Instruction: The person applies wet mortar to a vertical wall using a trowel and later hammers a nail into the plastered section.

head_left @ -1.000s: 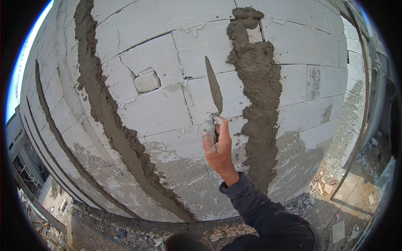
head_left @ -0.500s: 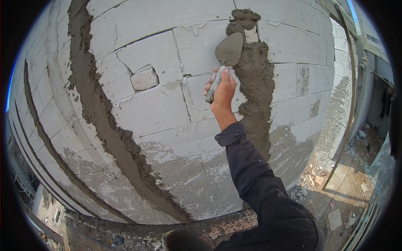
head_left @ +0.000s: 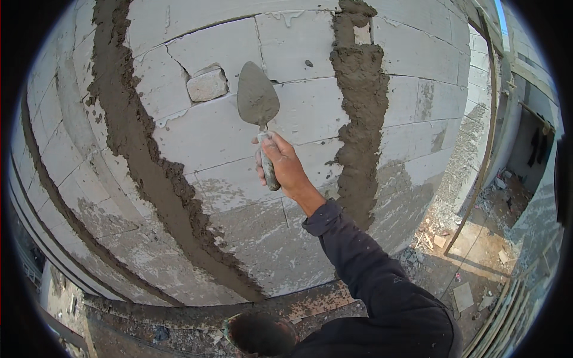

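My right hand point(head_left: 285, 166) is closed around the handle of a pointed trowel point(head_left: 258, 95), its blade tipped upward in front of the block wall point(head_left: 304, 110). Some grey mortar coats the blade. To the right of the trowel runs a vertical strip of wet mortar point(head_left: 362, 113), rough at its edges, with a bare pale patch near its top. A second, longer mortar strip point(head_left: 156, 182) slants down the wall on the left. My left hand is out of sight.
A loose block piece point(head_left: 208, 85) sits in a hole left of the blade. Below stands a dark round container point(head_left: 262, 335) by the wall's foot. Thinner mortar strips point(head_left: 71, 215) mark the far left. At right, a slim pole point(head_left: 480, 179) leans beside rubble, and bundled poles point(head_left: 498, 316) lie lower down.
My right hand has swung the trowel left and down, away from the right mortar strip. More of that strip's surface shows, and a small mortar blob now sticks to the block beside it.
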Demonstrator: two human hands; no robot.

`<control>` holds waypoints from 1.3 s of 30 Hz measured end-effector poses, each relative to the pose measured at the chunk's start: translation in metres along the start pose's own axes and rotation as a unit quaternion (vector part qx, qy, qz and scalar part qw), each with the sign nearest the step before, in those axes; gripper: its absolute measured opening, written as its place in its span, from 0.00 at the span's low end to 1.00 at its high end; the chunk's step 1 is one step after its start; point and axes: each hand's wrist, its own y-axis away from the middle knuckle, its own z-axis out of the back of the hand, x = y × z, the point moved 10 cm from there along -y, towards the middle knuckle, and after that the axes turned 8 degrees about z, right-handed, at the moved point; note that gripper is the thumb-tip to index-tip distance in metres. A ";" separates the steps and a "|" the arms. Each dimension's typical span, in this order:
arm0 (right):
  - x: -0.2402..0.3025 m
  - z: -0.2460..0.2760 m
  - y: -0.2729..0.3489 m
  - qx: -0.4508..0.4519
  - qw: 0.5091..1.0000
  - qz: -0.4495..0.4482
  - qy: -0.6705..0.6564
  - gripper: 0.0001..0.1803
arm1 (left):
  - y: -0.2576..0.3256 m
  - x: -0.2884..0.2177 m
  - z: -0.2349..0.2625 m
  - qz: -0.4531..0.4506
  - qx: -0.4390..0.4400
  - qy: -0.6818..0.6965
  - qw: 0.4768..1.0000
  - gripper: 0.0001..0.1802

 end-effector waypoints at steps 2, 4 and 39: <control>-0.063 -0.034 0.105 0.115 0.982 -0.144 0.035 0.19 | 0.021 -0.017 0.030 0.067 -0.005 0.398 0.915 0.28; -0.142 -0.009 0.239 0.228 0.896 -0.329 0.192 0.21 | 0.050 -0.060 0.008 0.029 0.034 0.420 0.906 0.25; -0.095 0.186 0.557 -0.026 0.840 -0.348 0.415 0.27 | 0.184 -0.145 -0.311 -0.217 0.200 -0.122 0.948 0.29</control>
